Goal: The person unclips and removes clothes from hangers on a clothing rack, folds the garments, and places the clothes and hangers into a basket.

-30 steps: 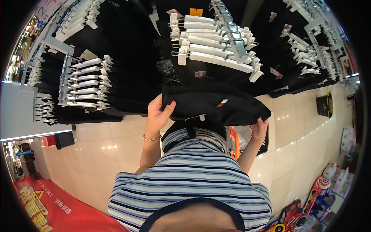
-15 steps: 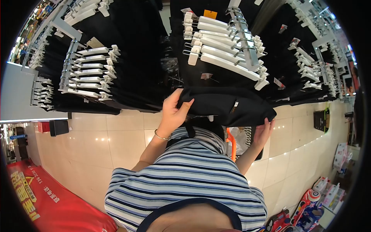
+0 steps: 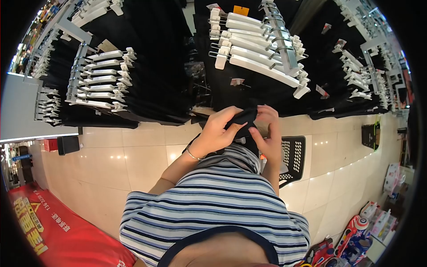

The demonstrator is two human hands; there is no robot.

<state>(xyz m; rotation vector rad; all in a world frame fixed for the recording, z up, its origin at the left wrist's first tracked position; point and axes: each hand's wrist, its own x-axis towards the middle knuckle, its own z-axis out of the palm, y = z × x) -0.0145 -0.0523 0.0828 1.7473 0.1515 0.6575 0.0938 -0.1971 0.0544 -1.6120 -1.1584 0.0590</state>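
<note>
A black garment is bunched up in front of my waist, between my two hands. My left hand, with a bangle on the wrist, pinches its cloth between thumb and fingers. At the garment's right side is my right hand, its thumb and fingers spread apart beside the cloth; whether a fingertip touches the fabric is unclear. Just beyond the hands, black clothes hang from white clip hangers on a metal rail.
More white hangers with black clothes stand at the left, others at the right. A black basket is on the floor by my right arm. A red banner lies lower left, boxed toys lower right.
My right hand has come inward to my left hand and its fingers have parted. The garment, stretched out wide before, is now gathered into a small bunch. More of the basket shows.
</note>
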